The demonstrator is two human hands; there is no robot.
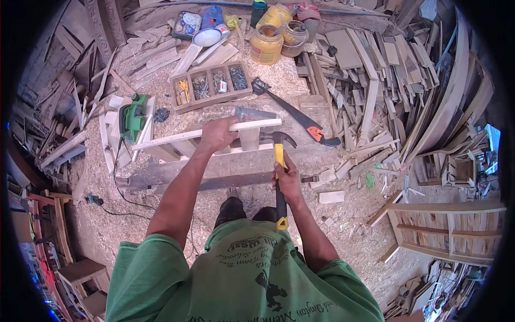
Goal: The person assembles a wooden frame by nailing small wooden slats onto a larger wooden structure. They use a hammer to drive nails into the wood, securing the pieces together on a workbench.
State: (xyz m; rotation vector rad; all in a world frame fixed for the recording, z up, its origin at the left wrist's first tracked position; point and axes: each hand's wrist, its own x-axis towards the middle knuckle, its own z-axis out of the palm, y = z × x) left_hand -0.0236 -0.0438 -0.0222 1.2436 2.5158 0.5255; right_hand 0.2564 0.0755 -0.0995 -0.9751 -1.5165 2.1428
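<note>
My left hand (pixel 219 134) is closed around a pale wooden strip (pixel 179 137), part of a small slatted wooden frame that stands on the workbench (pixel 214 170). Short slats (pixel 250 140) run between this strip and a lower rail. In my right hand (pixel 288 181) is a claw hammer (pixel 279 154) with a yellow and black handle, gripped partway along it. Its dark head sits just beyond the strip's right end, and the butt points toward my body. Behind the frame lies a handsaw (pixel 292 114) with an orange and black handle.
A compartmented wooden box (pixel 211 87) holds nails and screws. A green electric planer (pixel 133 118) trails its cord (pixel 119 180) down to the floor. Yellow tubs (pixel 266 45) stand at the back. Stacked offcuts (pixel 375 70) crowd the right, near a slatted wooden panel (pixel 448 231).
</note>
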